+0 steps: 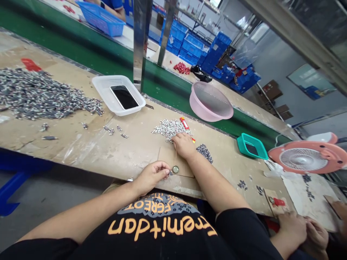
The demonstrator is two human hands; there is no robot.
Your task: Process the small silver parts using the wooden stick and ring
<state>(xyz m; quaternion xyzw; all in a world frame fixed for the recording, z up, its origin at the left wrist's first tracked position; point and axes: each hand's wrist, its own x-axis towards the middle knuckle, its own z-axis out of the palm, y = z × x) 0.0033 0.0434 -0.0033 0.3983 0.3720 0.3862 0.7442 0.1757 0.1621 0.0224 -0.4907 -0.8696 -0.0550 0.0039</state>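
Observation:
My left hand is closed in a pinch near the table's front edge, holding a small dark part whose details are too tiny to make out. Right beside those fingertips, a bottle cap lies on a brown board. My right hand has its fingers closed round a thin stick that points down toward the cap. Its fingertips are at the near edge of a pile of small silvery-white parts. A smaller heap of dark grey parts lies beside my right forearm.
A white basket with a phone stands left of a metal post. Farther left spreads a large pile of grey parts. A pink basin, green basket and fan stand to the right, near a co-worker's hands.

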